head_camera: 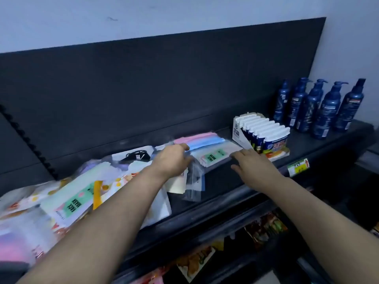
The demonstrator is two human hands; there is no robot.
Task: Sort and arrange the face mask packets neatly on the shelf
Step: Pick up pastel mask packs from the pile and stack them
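Left hand [171,160] curls over clear packets [193,181] and grips them mid-shelf [229,181]. Right hand [253,163] is released, fingers spread flat, touching the edge of a neat face mask stack [207,147] beside a display box [264,136]. A loose pile of mask packets [73,201] lies at shelf left, with blue bottles [328,111] at far right.

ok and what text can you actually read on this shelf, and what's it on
"FACE MASK": green label on the left packet, in the loose pile.
"FACE MASK": green label on the middle packet, lying flat on the shelf.
Box of tubes: print too blurred to read.
Blue bottles: labels too small to read.
Price tag on the shelf edge: blurred, only a red arrow shows.
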